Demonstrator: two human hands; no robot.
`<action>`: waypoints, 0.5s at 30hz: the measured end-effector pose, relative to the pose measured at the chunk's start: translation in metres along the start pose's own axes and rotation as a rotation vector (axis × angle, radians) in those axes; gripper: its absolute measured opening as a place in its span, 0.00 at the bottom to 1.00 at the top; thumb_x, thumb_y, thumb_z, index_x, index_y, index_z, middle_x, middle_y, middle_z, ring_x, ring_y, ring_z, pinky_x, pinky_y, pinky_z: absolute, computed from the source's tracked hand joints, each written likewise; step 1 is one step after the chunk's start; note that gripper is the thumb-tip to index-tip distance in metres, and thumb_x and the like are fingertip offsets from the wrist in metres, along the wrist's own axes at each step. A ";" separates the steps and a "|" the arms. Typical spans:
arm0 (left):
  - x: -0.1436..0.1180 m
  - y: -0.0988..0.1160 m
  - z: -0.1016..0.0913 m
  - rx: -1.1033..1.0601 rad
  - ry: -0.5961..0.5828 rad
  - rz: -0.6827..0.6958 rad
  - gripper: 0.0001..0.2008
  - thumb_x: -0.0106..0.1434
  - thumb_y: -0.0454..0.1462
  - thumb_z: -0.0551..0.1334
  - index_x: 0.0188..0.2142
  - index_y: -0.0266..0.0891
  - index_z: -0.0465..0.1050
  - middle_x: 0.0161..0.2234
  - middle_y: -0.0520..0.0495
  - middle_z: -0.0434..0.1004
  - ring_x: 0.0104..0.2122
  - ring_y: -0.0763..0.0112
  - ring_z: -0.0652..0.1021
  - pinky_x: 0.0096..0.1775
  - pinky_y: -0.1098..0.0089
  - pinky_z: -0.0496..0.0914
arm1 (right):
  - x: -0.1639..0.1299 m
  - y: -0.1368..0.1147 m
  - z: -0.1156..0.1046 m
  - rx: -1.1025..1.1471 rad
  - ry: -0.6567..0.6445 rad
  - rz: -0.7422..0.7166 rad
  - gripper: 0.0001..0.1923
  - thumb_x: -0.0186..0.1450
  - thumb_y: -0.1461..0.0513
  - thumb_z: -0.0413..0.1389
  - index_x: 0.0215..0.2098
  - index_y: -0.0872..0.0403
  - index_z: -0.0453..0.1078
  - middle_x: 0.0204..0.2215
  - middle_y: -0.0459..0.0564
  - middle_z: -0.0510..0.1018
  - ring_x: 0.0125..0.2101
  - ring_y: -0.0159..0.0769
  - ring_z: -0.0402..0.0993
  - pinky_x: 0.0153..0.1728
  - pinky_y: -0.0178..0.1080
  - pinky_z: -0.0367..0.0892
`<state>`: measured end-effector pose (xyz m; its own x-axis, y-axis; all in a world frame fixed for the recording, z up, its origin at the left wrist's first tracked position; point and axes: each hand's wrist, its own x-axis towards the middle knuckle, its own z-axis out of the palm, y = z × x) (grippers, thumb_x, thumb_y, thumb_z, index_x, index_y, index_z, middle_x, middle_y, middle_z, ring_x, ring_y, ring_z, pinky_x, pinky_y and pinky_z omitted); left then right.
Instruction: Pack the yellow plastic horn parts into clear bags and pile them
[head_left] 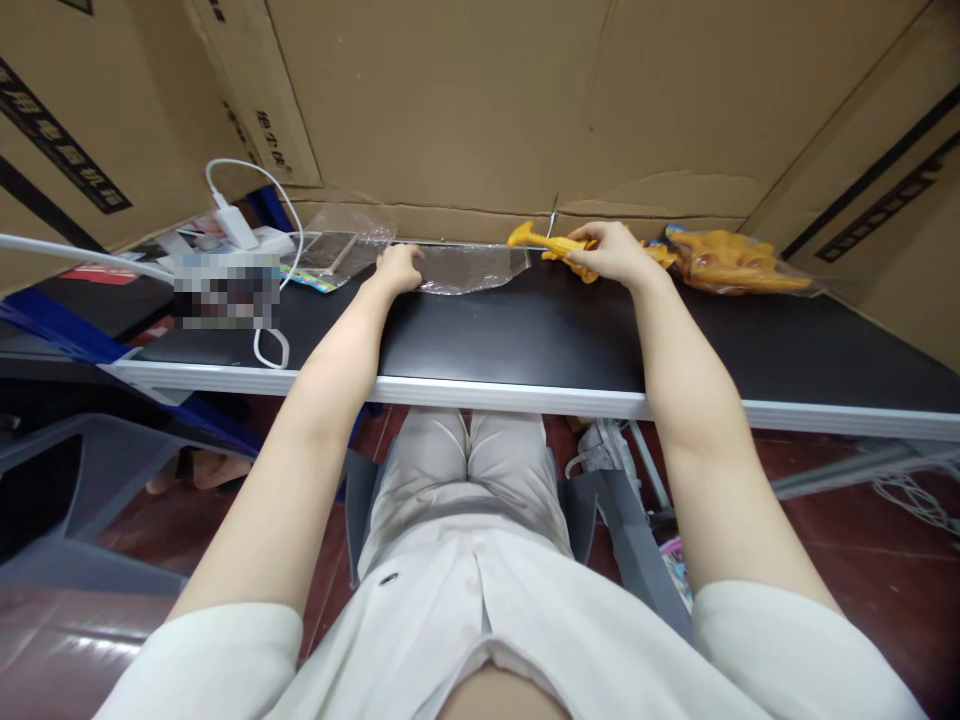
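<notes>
My left hand is at the left end of a clear plastic bag that lies flat on the black desk. Its fingers are curled in and closed on the bag's edge. Over to the right, my right hand grips a yellow plastic toy, held low above the desktop with its wide, hammer-like end pointing left. The palm hides part of the toy. Just beyond that hand, more yellow plastic pieces lie in clear wrapping.
Cardboard walls enclose the desk at the back and sides. A white charger with cables, a blurred-out item and flat clear packaging sit at the left. A grey chair stands lower left.
</notes>
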<state>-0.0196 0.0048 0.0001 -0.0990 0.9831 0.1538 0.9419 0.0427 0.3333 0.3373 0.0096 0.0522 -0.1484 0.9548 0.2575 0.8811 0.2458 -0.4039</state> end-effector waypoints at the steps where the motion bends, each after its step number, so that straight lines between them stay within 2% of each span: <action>1: -0.002 0.002 0.000 0.007 -0.019 0.011 0.39 0.55 0.28 0.61 0.67 0.38 0.79 0.69 0.38 0.80 0.71 0.54 0.76 0.72 0.61 0.66 | 0.000 0.000 0.001 0.008 -0.038 -0.008 0.30 0.68 0.46 0.72 0.60 0.54 0.82 0.49 0.59 0.88 0.49 0.52 0.85 0.52 0.47 0.80; 6: 0.001 -0.002 0.005 0.042 -0.059 0.013 0.30 0.58 0.27 0.60 0.58 0.39 0.85 0.62 0.39 0.86 0.66 0.56 0.80 0.67 0.66 0.70 | -0.001 0.005 0.000 -0.004 -0.191 -0.021 0.25 0.65 0.51 0.75 0.57 0.53 0.85 0.39 0.55 0.88 0.42 0.45 0.84 0.48 0.43 0.80; 12: 0.010 -0.013 0.011 0.023 -0.058 0.029 0.31 0.56 0.27 0.61 0.58 0.39 0.87 0.60 0.38 0.86 0.65 0.51 0.81 0.66 0.64 0.71 | 0.001 0.016 -0.006 0.012 -0.295 -0.003 0.18 0.69 0.63 0.70 0.57 0.56 0.85 0.38 0.51 0.86 0.35 0.34 0.79 0.42 0.36 0.77; 15: 0.012 -0.016 0.012 -0.008 -0.064 0.042 0.30 0.57 0.26 0.62 0.57 0.37 0.87 0.61 0.37 0.86 0.65 0.50 0.81 0.66 0.65 0.71 | 0.005 0.021 -0.003 0.037 -0.309 -0.041 0.17 0.67 0.58 0.72 0.54 0.54 0.87 0.37 0.50 0.85 0.33 0.35 0.79 0.39 0.37 0.78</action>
<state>-0.0317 0.0179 -0.0142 -0.0385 0.9934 0.1078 0.9422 0.0002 0.3351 0.3564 0.0192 0.0479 -0.3180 0.9481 -0.0026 0.8557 0.2858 -0.4314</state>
